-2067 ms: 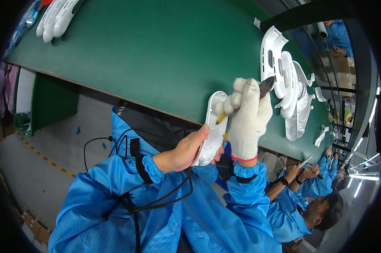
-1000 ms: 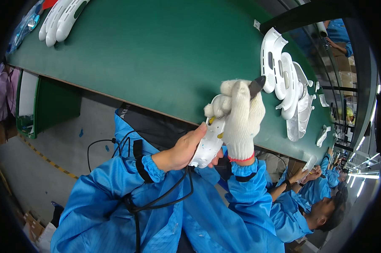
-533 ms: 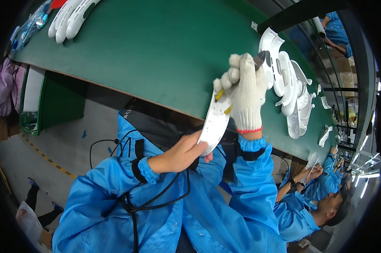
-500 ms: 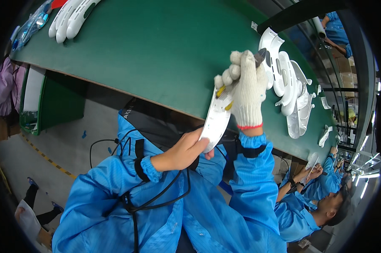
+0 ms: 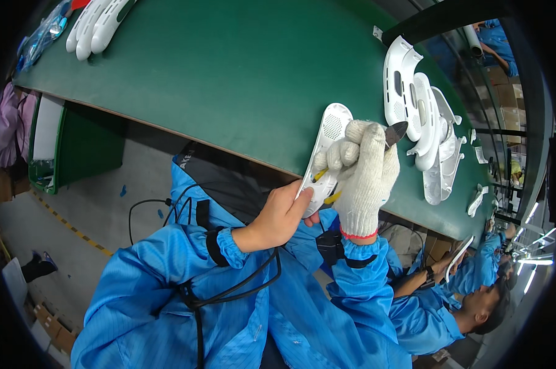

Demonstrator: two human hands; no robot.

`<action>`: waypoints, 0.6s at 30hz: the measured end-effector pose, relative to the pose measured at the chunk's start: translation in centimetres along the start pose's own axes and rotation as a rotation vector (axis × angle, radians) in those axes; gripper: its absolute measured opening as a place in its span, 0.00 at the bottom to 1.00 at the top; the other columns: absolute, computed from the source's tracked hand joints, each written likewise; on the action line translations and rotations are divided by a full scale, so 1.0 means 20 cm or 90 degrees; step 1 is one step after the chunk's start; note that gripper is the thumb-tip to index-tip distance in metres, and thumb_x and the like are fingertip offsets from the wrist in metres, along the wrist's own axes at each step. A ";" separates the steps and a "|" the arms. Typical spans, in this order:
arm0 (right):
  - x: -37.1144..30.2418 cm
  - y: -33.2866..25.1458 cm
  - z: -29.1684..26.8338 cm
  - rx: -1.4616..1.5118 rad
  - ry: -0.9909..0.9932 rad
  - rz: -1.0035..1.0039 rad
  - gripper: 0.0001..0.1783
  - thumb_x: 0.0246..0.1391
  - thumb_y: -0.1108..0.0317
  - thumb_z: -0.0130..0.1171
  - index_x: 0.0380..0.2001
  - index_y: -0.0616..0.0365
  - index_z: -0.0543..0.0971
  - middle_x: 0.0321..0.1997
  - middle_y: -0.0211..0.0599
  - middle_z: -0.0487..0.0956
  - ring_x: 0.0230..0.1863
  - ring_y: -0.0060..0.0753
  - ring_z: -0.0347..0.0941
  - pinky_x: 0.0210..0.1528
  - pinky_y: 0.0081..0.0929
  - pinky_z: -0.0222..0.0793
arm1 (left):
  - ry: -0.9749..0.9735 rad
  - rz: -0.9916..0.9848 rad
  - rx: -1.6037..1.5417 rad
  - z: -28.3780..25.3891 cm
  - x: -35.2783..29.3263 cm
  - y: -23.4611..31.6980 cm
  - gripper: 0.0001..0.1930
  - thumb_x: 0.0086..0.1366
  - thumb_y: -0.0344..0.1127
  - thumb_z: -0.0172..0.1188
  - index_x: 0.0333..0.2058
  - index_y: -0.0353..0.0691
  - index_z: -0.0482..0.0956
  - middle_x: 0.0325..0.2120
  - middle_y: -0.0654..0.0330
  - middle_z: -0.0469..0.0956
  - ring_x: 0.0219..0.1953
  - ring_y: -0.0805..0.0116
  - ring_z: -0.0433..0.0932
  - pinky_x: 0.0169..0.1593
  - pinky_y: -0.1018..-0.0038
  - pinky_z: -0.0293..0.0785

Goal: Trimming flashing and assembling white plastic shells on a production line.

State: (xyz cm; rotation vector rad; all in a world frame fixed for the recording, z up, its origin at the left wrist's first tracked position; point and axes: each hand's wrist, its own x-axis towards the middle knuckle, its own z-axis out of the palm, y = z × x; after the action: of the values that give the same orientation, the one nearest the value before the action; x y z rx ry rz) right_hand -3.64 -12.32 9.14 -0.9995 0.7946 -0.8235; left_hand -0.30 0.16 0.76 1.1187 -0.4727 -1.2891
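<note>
- Head view: the bare left hand (image 5: pixel 272 218) pinches the near end of a white perforated piece (image 5: pixel 335 123).
- The piece slants between both hands, its far end seen against the green table (image 5: pixel 228 74).
- The gloved right hand (image 5: pixel 364 178) has its fingers curled around a dark-tipped, yellow-handled tool (image 5: pixel 396 133).

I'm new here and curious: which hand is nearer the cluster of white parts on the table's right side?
Right. The gloved right hand is just left of the cluster of white parts; the bare left hand is farther off, lower left in view.
</note>
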 end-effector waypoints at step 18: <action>-0.08 0.05 -0.01 -0.055 -0.013 -0.047 0.17 0.70 0.59 0.50 0.39 0.65 0.72 0.23 0.38 0.73 0.21 0.29 0.71 0.28 0.35 0.78 | -0.019 -0.024 0.040 0.01 0.00 0.05 0.16 0.78 0.36 0.39 0.44 0.30 0.74 0.26 0.60 0.77 0.28 0.75 0.76 0.36 0.74 0.75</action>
State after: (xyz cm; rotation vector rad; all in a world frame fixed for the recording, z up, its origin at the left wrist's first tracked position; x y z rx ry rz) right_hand -4.38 -10.62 8.47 -1.1187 0.7842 -0.8467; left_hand 0.03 0.08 1.62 1.1662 -0.5194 -1.3340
